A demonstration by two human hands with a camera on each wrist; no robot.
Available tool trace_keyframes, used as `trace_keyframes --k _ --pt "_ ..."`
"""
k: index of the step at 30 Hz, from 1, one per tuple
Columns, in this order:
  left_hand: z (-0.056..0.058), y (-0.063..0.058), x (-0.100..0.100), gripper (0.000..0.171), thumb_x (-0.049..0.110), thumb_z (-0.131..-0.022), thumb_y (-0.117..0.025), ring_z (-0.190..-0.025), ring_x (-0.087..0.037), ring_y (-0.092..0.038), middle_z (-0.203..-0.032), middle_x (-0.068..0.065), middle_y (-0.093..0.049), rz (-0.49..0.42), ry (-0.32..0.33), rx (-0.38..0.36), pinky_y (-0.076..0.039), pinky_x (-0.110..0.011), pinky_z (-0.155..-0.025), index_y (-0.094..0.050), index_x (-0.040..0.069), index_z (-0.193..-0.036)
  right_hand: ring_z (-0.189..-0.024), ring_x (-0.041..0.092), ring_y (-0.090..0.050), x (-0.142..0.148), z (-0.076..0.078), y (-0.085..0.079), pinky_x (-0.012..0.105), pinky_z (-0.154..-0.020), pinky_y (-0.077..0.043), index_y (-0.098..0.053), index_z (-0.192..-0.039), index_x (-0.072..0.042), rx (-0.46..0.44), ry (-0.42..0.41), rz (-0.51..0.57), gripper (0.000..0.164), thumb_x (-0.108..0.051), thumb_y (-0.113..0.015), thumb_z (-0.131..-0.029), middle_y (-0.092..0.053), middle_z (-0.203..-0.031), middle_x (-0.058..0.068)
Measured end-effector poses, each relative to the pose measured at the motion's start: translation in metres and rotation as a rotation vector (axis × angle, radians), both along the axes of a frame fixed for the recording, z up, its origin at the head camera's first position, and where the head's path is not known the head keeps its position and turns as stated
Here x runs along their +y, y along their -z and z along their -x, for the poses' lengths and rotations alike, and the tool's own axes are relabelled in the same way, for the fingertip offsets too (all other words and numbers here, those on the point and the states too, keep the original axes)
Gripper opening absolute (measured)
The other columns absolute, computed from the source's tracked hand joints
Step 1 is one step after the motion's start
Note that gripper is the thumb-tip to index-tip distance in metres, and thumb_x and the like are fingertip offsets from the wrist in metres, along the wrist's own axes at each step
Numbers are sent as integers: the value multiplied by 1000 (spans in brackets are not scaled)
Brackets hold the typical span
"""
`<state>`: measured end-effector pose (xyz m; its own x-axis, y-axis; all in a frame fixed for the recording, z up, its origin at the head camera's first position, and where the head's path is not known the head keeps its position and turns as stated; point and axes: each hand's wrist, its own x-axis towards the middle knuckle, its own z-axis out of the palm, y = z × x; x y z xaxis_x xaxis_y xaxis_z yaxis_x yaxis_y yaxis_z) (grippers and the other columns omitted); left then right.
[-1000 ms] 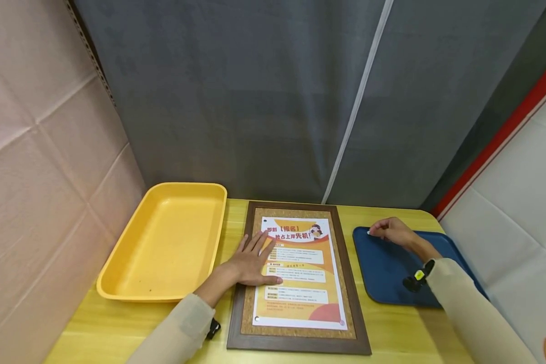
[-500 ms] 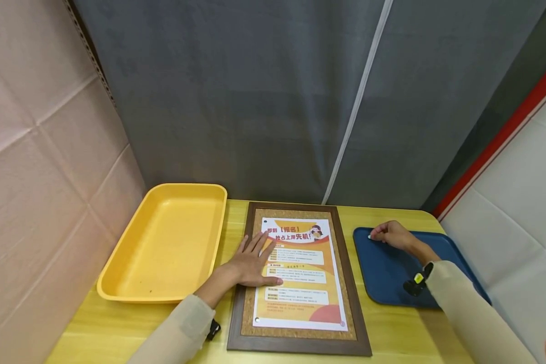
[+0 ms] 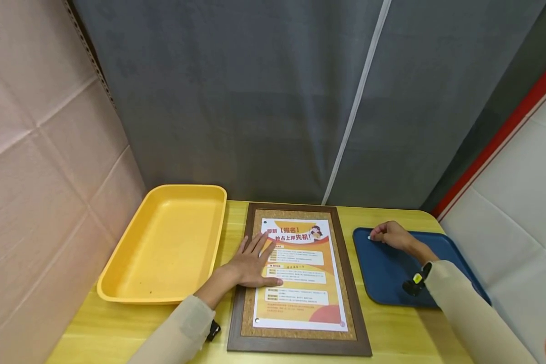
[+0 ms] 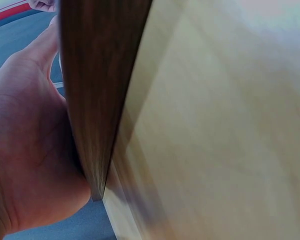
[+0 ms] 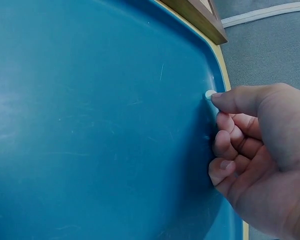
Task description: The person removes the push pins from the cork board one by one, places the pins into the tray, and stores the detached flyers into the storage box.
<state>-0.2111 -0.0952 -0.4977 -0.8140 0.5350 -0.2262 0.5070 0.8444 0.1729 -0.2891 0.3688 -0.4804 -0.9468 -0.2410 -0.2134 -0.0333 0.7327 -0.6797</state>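
Note:
My left hand [image 3: 247, 265] lies with fingers spread on the left part of a printed orange-and-white poster [image 3: 296, 313]. The poster is on a brown-framed corkboard [image 3: 300, 345], with small round tacks at several corners. In the left wrist view, the palm [image 4: 30, 145] rests by the dark wooden frame edge [image 4: 97, 90]. Over the far left corner of a blue tray [image 3: 387, 278], my right hand [image 3: 393, 235] pinches a small white round thumbtack [image 5: 209, 94] between thumb and forefinger. Only its pale disc shows; the other fingers are curled.
A yellow tray [image 3: 161, 298] stands left of the corkboard on the yellow wooden table [image 3: 391, 333]. Grey cloth [image 3: 236, 111] hangs behind the table. Pale walls close in on the left and right sides.
My right hand, pinching the thumbtack, has shifted very slightly downward over the tray corner. The left hand stays flat on the poster.

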Motion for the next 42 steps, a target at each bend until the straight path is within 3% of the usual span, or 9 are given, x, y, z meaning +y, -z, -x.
trace_keyframes --k 14,21,28,35,42 --pt "0 0 0 112 86 -93 -47 -165 -34 1 -179 -14 2 17 -6 14 -1 -60 -130 -9 18 -173 -95 26 -60 1 -2 -4 32 -79 -50 -71 -111 8 26 17 -9 19 -6 -59 -107 -70 -106 15" --pt "2 4 -1 114 87 -92 -47 -165 -34 5 -178 -15 6 -26 0 -11 4 -59 -130 -8 16 -173 -94 26 -63 -5 2 -7 33 -80 -52 -72 -112 7 72 11 -12 21 -9 -60 -108 -72 -106 17" --pt "2 8 -2 116 89 -90 -45 -165 -34 4 -178 -15 5 -52 -1 -12 6 -59 -130 -9 16 -173 -88 21 -64 -28 6 -16 27 -74 -53 -73 -112 9 149 -39 12 23 -12 -64 -107 -73 -103 19" --pt "4 16 -3 117 93 -89 -38 -165 -32 9 -178 -13 10 -52 2 -7 9 -58 -129 -6 17 -172 -87 24 -62 -59 12 -19 27 -68 -50 -72 -113 9 157 -68 57 23 -11 -64 -106 -72 -100 18" --pt "1 5 -1 113 87 -93 -44 -165 -33 5 -178 -14 6 -25 -1 -10 4 -59 -130 -9 16 -172 -85 19 -57 -86 20 -19 29 -75 -49 -74 -111 8 182 -98 70 19 -8 -65 -105 -72 -98 14"
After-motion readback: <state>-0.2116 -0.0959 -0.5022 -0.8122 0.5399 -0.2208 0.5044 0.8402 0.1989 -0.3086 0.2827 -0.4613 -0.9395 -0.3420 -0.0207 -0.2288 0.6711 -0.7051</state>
